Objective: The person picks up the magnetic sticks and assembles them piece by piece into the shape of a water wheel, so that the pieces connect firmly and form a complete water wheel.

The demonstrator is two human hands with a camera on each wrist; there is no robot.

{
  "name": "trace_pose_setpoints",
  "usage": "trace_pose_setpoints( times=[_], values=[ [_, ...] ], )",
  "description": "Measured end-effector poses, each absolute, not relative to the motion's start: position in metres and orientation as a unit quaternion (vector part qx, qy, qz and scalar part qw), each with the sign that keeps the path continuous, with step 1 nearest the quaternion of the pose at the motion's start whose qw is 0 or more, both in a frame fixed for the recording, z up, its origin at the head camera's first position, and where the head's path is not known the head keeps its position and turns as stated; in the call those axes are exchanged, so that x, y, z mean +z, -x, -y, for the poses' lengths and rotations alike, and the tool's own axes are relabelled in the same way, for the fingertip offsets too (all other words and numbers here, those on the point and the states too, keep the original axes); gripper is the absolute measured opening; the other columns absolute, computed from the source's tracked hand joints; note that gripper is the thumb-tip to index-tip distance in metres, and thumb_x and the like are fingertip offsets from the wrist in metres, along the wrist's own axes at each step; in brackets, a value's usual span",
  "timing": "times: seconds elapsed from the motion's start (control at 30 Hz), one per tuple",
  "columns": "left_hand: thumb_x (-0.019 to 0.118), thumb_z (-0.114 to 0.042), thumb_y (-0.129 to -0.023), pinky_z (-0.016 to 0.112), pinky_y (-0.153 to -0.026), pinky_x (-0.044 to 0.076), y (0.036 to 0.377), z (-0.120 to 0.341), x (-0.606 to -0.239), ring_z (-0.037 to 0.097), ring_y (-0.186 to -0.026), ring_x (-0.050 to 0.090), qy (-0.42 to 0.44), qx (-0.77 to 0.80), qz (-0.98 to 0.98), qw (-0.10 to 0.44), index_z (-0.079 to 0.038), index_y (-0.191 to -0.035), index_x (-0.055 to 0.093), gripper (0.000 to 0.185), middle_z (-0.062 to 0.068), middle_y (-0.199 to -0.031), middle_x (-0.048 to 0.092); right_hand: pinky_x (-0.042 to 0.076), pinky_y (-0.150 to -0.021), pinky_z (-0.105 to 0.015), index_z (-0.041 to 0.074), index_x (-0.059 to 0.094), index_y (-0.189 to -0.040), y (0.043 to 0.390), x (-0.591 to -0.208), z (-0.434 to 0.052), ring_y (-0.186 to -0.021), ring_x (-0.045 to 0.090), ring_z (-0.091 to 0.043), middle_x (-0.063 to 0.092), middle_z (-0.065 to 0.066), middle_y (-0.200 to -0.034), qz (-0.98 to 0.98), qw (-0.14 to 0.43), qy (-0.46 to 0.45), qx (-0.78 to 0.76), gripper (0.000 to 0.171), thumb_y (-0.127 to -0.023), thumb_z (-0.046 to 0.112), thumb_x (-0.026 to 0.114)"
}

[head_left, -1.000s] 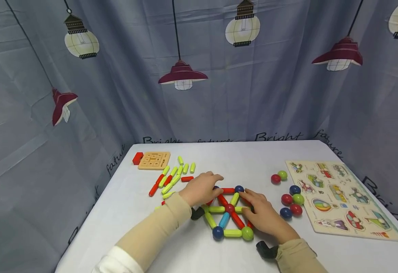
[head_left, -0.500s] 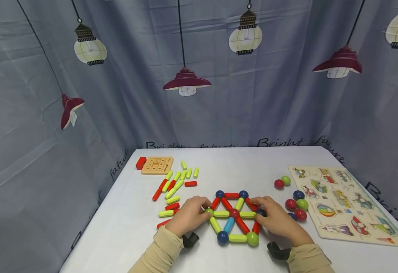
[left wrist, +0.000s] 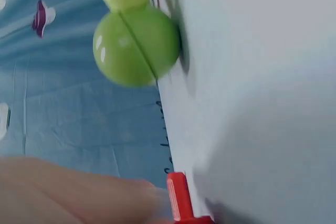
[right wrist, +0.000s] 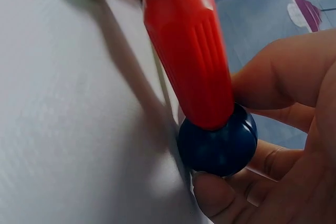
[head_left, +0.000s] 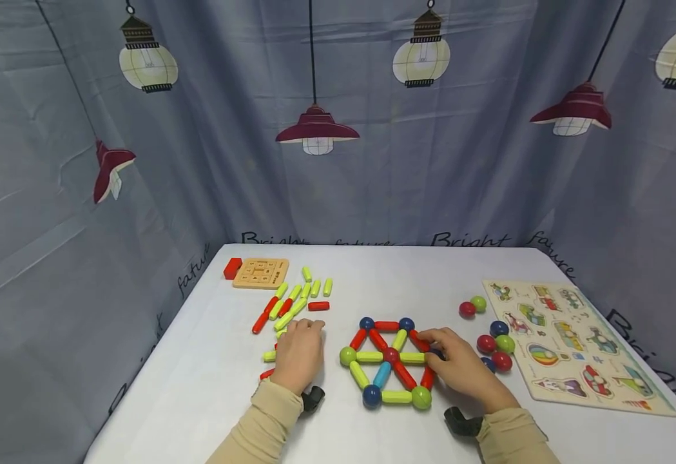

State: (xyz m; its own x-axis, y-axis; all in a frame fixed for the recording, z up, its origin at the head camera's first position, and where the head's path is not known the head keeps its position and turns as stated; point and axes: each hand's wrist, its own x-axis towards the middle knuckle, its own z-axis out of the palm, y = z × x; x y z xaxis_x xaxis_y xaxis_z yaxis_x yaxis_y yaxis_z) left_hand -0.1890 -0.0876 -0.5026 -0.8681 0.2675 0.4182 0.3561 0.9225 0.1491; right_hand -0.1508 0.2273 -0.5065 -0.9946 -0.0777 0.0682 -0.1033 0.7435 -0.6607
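While the right hand [head_left: 459, 364] pinches a glossy dark-blue ball [right wrist: 218, 142], the left hand [head_left: 299, 354] is beside loose red and lime-green rods [head_left: 299, 305].
Ball at right corner of multicoloured rod-and-ball hexagon [head_left: 391, 355]; left grip unclear.

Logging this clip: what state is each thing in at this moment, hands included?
right hand: gripping the wheel's right-hand blue ball
left hand: at the loose sticks, grip unclear
wheel: assembled, rim closed, six spokes
loose sticks: scattered, outside the wheel
loose balls: in two clusters
puzzle board: lying flat, piece fit unclear
small board: lying flat
red block: beside the small board
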Motion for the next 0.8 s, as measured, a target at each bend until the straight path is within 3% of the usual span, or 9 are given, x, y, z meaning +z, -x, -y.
trace_pose_setpoints(
  times=[0.1, 0.2, 0.33, 0.47, 0.67, 0.8],
  values=[
    [0.072, -0.005, -0.092, 0.046, -0.081, 0.056, 0.1900, 0.0920, -0.5069, 0.034, -0.095, 0.065, 0.159, -0.099, 0.966, 0.179, -0.005, -0.105, 0.074, 0.013, 0.015, -0.103, 0.072, 0.050, -0.104, -0.058, 0.019, 0.065, -0.135, 0.1504, -0.5084, -0.2259, -0.124, 0.061, -0.032, 0.061, -0.008, -0.137, 0.936, 0.016, -0.045, 0.349, 0.042, -0.094, 0.014, 0.069],
    [0.075, -0.009, -0.091, 0.045, -0.083, 0.056, 0.1904, 0.0937, -0.5073, 0.034, -0.096, 0.064, 0.162, -0.112, 0.966, 0.165, -0.004, -0.110, 0.073, 0.020, 0.016, -0.106, 0.070, 0.051, -0.102, -0.057, 0.018, 0.065, -0.135, 0.1506, -0.5090, -0.2262, -0.122, 0.061, -0.032, 0.061, -0.008, -0.136, 0.935, 0.020, -0.045, 0.351, 0.040, -0.095, 0.015, 0.069],
    [0.076, -0.018, -0.085, 0.047, -0.074, 0.054, 0.1864, 0.0955, -0.5054, 0.033, -0.092, 0.060, 0.129, -0.103, 0.970, 0.177, -0.007, -0.106, 0.073, 0.024, 0.015, -0.103, 0.067, 0.055, -0.095, -0.051, 0.019, 0.064, -0.135, 0.1517, -0.5091, -0.2281, -0.119, 0.063, -0.030, 0.061, -0.007, -0.135, 0.933, 0.024, -0.052, 0.355, 0.039, -0.096, 0.016, 0.068],
    [0.074, -0.010, -0.080, 0.044, -0.070, 0.053, 0.1828, 0.0964, -0.5039, 0.031, -0.085, 0.056, 0.131, -0.109, 0.972, 0.164, -0.006, -0.103, 0.070, 0.024, 0.014, -0.097, 0.061, 0.055, -0.095, -0.051, 0.018, 0.064, -0.136, 0.1526, -0.5078, -0.2294, -0.118, 0.063, -0.030, 0.060, -0.008, -0.135, 0.934, 0.023, -0.057, 0.352, 0.040, -0.096, 0.012, 0.065],
    [0.072, 0.002, -0.086, 0.042, -0.081, 0.056, 0.1858, 0.0933, -0.5040, 0.031, -0.090, 0.059, 0.175, -0.150, 0.959, 0.165, -0.002, -0.120, 0.068, 0.034, 0.018, -0.106, 0.062, 0.050, -0.103, -0.058, 0.017, 0.063, -0.137, 0.1519, -0.5071, -0.2290, -0.122, 0.061, -0.033, 0.060, -0.008, -0.136, 0.935, 0.017, -0.054, 0.351, 0.044, -0.094, 0.010, 0.065],
    [0.077, -0.005, -0.086, 0.042, -0.079, 0.057, 0.1847, 0.0941, -0.5035, 0.031, -0.091, 0.061, 0.164, -0.134, 0.962, 0.174, -0.003, -0.121, 0.070, 0.035, 0.017, -0.107, 0.065, 0.051, -0.103, -0.057, 0.018, 0.064, -0.136, 0.1509, -0.5073, -0.2275, -0.122, 0.061, -0.032, 0.060, -0.008, -0.136, 0.934, 0.011, -0.051, 0.355, 0.042, -0.094, 0.010, 0.065]
  ],
)
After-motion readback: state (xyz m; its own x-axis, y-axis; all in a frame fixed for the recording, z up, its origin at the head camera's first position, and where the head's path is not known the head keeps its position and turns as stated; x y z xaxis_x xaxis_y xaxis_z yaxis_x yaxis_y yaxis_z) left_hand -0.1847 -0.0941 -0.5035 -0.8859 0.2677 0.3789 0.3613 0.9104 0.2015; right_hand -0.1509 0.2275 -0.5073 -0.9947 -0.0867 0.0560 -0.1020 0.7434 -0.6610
